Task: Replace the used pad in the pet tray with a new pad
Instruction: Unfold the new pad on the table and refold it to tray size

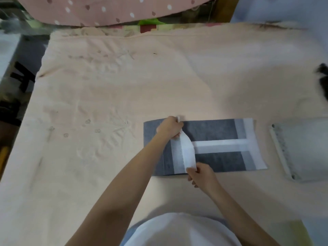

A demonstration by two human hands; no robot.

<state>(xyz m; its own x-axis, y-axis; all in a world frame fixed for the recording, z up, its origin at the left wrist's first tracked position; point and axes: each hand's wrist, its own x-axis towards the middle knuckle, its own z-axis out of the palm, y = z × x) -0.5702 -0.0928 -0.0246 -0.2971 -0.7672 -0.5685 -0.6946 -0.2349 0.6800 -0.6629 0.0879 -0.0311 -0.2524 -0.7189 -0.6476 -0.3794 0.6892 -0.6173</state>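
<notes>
From my head view, a folded grey pad (pixel 213 128) with white bands lies flat on a peach sheet (pixel 106 95) that covers the whole surface before me. My left hand (pixel 170 127) curls its fingers round the far end of a lifted white flap (pixel 188 153) of the pad; my right hand (pixel 200 174) pinches its near end. A pale tray (pixel 301 150) sits well right of the pad. A pink spotted cloth (pixel 106 9) hangs beyond.
</notes>
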